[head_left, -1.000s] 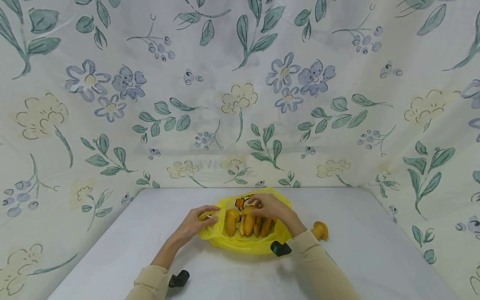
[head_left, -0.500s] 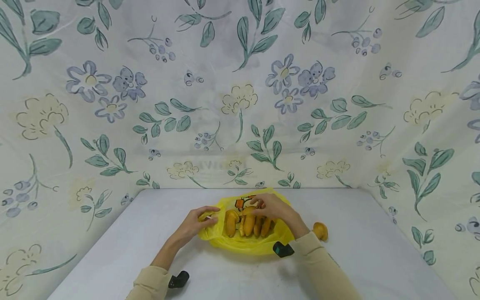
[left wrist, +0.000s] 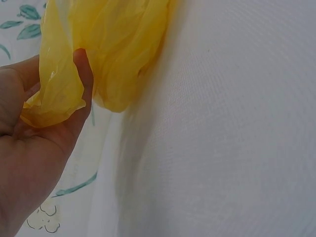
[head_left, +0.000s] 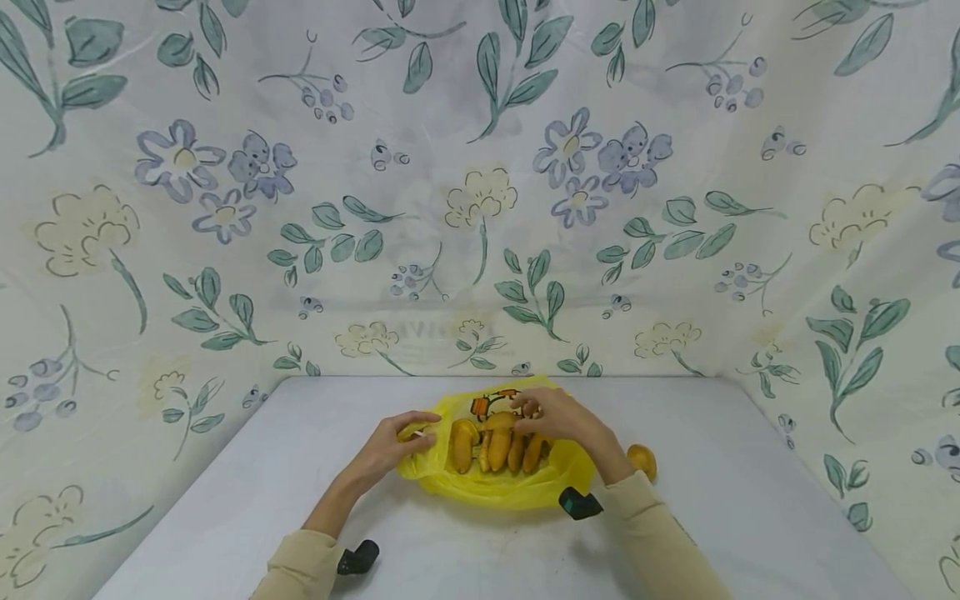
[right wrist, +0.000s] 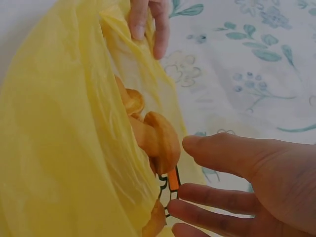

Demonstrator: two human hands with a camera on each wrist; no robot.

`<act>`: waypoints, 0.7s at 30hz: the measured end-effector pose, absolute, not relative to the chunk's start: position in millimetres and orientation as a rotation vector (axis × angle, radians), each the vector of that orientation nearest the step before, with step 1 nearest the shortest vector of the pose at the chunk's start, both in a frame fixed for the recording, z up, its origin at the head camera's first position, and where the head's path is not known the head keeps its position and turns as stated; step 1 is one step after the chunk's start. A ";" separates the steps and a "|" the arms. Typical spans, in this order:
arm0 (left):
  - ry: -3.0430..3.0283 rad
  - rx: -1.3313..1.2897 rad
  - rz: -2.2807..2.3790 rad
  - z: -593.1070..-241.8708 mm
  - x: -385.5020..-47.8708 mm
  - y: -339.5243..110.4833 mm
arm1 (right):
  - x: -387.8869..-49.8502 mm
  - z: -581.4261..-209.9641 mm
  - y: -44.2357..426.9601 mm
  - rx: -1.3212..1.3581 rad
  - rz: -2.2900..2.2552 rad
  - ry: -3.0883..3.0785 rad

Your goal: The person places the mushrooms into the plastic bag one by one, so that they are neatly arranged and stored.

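Note:
A yellow plastic bag (head_left: pixel 487 498) lies with its mouth spread wide, and several orange-brown mushrooms (head_left: pixel 498 450) sit in a row inside it. My left hand (head_left: pixel 384 448) grips the bag's left edge; in the left wrist view the film (left wrist: pixel 59 94) runs between thumb and fingers. Over the mushrooms' right side hovers my right hand (head_left: pixel 561 417). In the right wrist view this hand (right wrist: pixel 247 173) has its fingers spread and holds nothing, its thumb just short of a mushroom cap (right wrist: pixel 168 143). The bag wall hides the lower parts of the mushrooms there.
One loose mushroom (head_left: pixel 642 461) lies on the white table (head_left: pixel 450 558) to the right of the bag, partly behind my right forearm. Black wrist cameras (head_left: pixel 358 558) stick out from both sleeves. A floral cloth (head_left: pixel 480 250) hangs behind the table.
My right hand has drawn back a little to the right, off the middle mushroom, which stays in the bag. My left hand keeps its grip in the same place.

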State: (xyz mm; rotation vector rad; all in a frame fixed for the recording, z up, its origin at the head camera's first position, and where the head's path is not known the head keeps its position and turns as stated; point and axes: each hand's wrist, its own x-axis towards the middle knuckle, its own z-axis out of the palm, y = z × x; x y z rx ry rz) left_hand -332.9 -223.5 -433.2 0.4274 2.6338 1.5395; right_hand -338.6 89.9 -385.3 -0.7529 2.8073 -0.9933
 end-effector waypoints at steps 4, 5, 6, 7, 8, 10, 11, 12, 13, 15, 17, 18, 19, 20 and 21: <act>2.629 0.426 1.543 -432.5 -332.4 -223.5 | -334.3 -383.2 92.2 -0.740 -0.977 2.826; 2.628 0.422 1.545 -432.3 -332.4 -223.5 | -333.1 -382.4 92.9 -0.743 -0.970 2.830; 2.629 0.421 1.545 -432.2 -332.3 -223.5 | -331.7 -381.4 93.6 -0.744 -0.963 2.833; 2.628 0.418 1.548 -432.3 -332.3 -223.4 | -330.0 -380.5 94.3 -0.743 -0.966 2.835; 2.630 0.416 1.547 -432.3 -332.4 -223.4 | -328.5 -379.6 95.0 -0.742 -0.968 2.835; 2.636 0.413 1.543 -432.3 -332.6 -223.1 | -325.8 -377.6 96.8 -0.741 -0.968 2.838; 2.638 0.410 1.540 -432.3 -332.7 -222.9 | -324.6 -376.9 97.7 -0.737 -0.967 2.842; 2.641 0.406 1.538 -432.3 -332.8 -222.7 | -323.4 -376.2 98.6 -0.729 -0.969 2.845; 2.643 0.401 1.536 -432.4 -332.8 -222.5 | -322.4 -375.7 99.5 -0.720 -0.974 2.847; 2.646 0.394 1.531 -432.4 -332.8 -222.2 | -320.9 -375.0 101.9 -0.709 -0.973 2.852; 2.648 0.390 1.529 -432.7 -332.9 -222.1 | -319.6 -374.9 104.3 -0.706 -0.975 2.857; 2.650 0.389 1.528 -432.8 -333.0 -222.1 | -318.8 -374.7 105.6 -0.708 -0.976 2.860; 2.649 0.390 1.529 -433.0 -333.1 -222.1 | -318.0 -374.5 106.8 -0.712 -0.980 2.863; 2.649 0.391 1.529 -433.1 -333.1 -222.1 | -317.2 -374.3 108.0 -0.713 -0.983 2.865; 2.650 0.392 1.529 -433.2 -333.2 -222.1 | -316.3 -373.9 109.1 -0.709 -0.985 2.870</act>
